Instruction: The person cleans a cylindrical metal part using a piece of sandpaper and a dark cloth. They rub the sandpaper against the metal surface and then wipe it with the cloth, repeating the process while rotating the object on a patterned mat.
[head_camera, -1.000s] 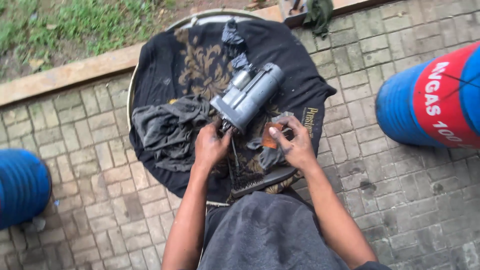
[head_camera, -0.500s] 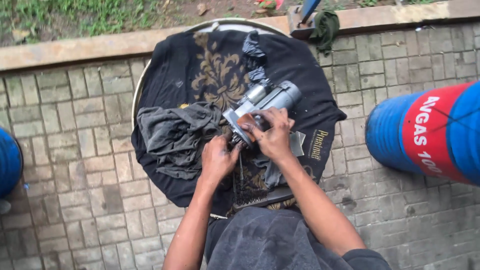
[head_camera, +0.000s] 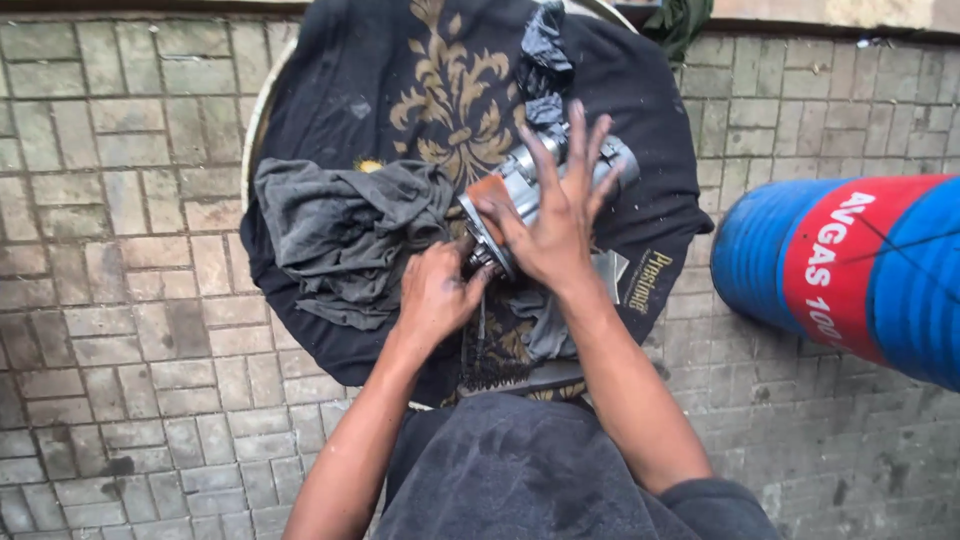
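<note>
A grey metal motor-like part (head_camera: 520, 180) lies on a black cloth with a gold pattern (head_camera: 420, 90) spread over a round table. My right hand (head_camera: 555, 205) rests flat on top of the part with its fingers spread. My left hand (head_camera: 435, 295) grips the part's near end, fingers curled around its rim. Both hands are smeared with dark grease. A crumpled grey rag (head_camera: 340, 235) lies just left of my left hand.
A blue barrel with a red band (head_camera: 850, 270) lies on its side at the right. Grey paving bricks (head_camera: 120, 330) surround the table. A dark rag (head_camera: 545, 50) lies beyond the part. My dark trousers (head_camera: 520, 480) fill the bottom.
The view has moved closer over the table. My right hand has opened and spread flat across the metal part, which has turned slightly. The blue drum at the left is out of view.
</note>
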